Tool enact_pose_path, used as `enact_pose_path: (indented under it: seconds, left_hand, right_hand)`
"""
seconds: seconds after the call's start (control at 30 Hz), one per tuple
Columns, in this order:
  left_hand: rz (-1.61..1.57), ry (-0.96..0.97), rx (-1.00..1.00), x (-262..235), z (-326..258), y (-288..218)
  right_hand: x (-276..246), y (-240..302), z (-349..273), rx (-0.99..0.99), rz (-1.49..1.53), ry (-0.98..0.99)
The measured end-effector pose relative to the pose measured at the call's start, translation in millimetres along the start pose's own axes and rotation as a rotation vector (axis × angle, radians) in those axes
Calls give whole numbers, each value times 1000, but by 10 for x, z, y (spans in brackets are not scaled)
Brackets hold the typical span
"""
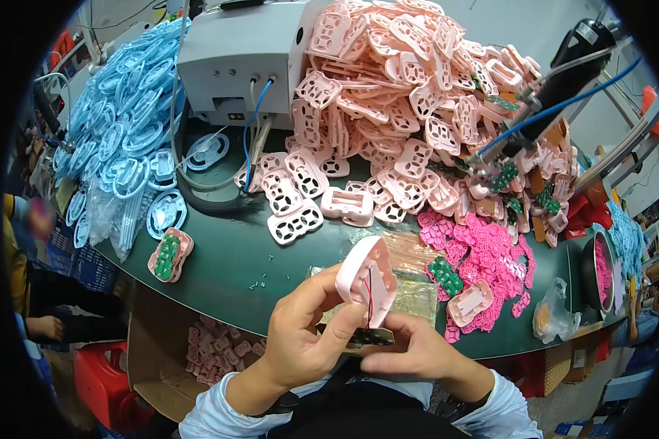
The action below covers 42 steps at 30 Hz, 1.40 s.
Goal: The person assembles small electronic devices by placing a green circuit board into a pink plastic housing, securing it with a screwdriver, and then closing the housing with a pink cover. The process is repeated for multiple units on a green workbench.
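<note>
My left hand point(304, 333) is closed round a pale pink plastic housing point(366, 274), tilted up so its hollow side faces right. Red and dark wires run down from inside it to a green circuit board point(371, 336). My right hand point(417, 350) grips that board at its right edge, just below the housing; some of its fingertips are hidden behind the board. Beyond my hands a clear yellowish packet point(414, 282) lies on the green table point(220, 285). Right of it are another green circuit board point(444, 275) and a pink housing point(470, 302).
A tall heap of pink plastic frames point(388, 95) stands at the back, bright pink pads point(490, 256) at right, blue plastic parts point(124, 110) at left. A grey machine point(245, 58) and a black screwdriver point(567, 73) overhang the table. Small screws point(258, 284) lie loose. Someone sits far left.
</note>
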<state>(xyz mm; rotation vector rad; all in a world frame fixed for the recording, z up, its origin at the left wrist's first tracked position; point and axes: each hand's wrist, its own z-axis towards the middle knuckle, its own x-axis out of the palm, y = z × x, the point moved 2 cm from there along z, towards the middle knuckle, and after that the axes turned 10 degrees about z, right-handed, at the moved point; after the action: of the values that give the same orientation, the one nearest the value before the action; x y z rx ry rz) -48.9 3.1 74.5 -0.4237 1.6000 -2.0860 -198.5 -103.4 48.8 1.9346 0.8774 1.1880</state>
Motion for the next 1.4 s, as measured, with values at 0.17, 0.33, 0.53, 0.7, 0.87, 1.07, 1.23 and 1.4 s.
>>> enact_pose_path:
  seconds: [0.17,0.33,0.53,0.7,0.87,1.07,1.23,1.4]
  left_hand:
    - [-47,-63,-152,-29,23,37]
    - [332,154,-341,-13,63,237]
    - [904,244,174,158,-15,580]
    - [321,197,-251,8,-36,185]
    - [144,219,-519,-21,-136,333]
    - [-122,6,-629,7,-214,387]
    - [83,-64,-534,99,-426,416]
    - [377,-36,-289,114,-420,390]
  right_hand:
    - [-115,213,-231,-290,-103,-338]
    - [-292,484,-306,-523,-336,-396]
    - [-333,661,66,-659,-899,-75]
    - [-285,619,215,-491,-847,79]
    - [-620,577,351,-274,-673,57]
    - [-533,258,336,-510,-1114,327]
    - [-536,103,252,-494,-1048,156]
    - [-573,99,237,-508,-1013,172]
